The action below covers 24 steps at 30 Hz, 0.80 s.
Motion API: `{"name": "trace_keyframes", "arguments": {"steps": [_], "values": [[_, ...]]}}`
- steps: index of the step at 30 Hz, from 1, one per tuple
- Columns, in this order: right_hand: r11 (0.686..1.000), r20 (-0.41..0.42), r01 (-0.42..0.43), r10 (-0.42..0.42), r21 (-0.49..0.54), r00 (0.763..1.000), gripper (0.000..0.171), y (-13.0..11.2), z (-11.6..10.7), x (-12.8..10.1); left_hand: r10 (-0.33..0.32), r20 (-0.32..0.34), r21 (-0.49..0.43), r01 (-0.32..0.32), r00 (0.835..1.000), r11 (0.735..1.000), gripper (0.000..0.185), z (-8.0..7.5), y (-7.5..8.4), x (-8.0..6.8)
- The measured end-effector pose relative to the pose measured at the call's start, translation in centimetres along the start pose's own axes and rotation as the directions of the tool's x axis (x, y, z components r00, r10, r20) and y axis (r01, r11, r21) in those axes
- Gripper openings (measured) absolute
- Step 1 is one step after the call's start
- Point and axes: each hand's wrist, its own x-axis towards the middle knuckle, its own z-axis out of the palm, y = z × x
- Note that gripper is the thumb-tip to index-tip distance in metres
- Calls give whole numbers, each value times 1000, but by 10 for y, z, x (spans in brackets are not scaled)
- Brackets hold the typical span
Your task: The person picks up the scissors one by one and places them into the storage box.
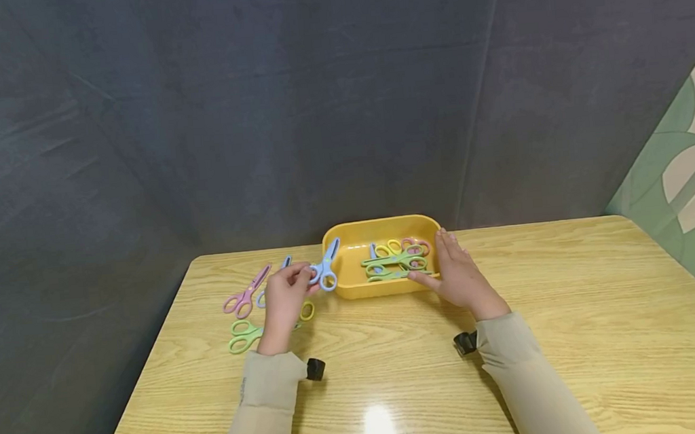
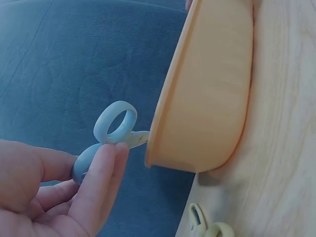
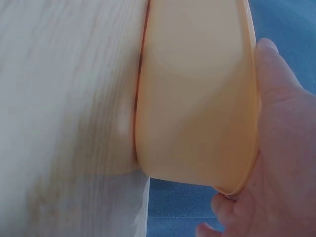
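Observation:
A yellow tub (image 1: 353,286) (image 2: 207,94) (image 3: 192,94) sits at the far middle of the wooden table (image 1: 577,335), with several small scissors (image 1: 395,259) lying in it. My left hand (image 1: 287,300) (image 2: 74,192) pinches a pair of blue scissors (image 1: 325,266) (image 2: 111,136) by the handle, blade pointing up over the tub's left rim. My right hand (image 1: 459,273) (image 3: 281,163) rests flat against the tub's right side, thumb at the front rim, fingers straight.
Pink scissors (image 1: 245,294), green scissors (image 1: 243,335), a yellow handle (image 1: 307,311) (image 2: 210,227) and another blue pair (image 1: 285,263) lie on the table left of the tub. Dark cloth walls close the back and left. Bare wood stretches to the right and front.

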Motion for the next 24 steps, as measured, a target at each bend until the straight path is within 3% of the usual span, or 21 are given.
{"name": "trace_keyframes", "arguments": {"steps": [24], "values": [[1000, 17, -12, 12, 13, 1000, 110, 2, 0, 1, -28, -16, -52, 27, 999, 998, 24, 18, -5, 5]]}}
